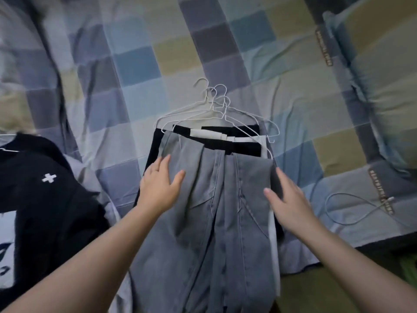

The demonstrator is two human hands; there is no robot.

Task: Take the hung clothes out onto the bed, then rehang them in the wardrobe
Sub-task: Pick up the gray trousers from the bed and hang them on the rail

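Being flanked on the bed (135,64): grey trousers (214,211) | left hand (160,184) and right hand (287,199) are being held open, gripping nothing | hanger hooks (214,91) are being shown beyond both, along the trousers' length.

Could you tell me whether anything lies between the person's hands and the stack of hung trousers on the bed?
Nothing visible does. The left hand and right hand, both open, are over the grey trousers topping the stack. The hanger hooks lie bare on the sheet beyond. The black top and cable lie off to the sides.

Head-worn view, steeply down onto bed (135,64)
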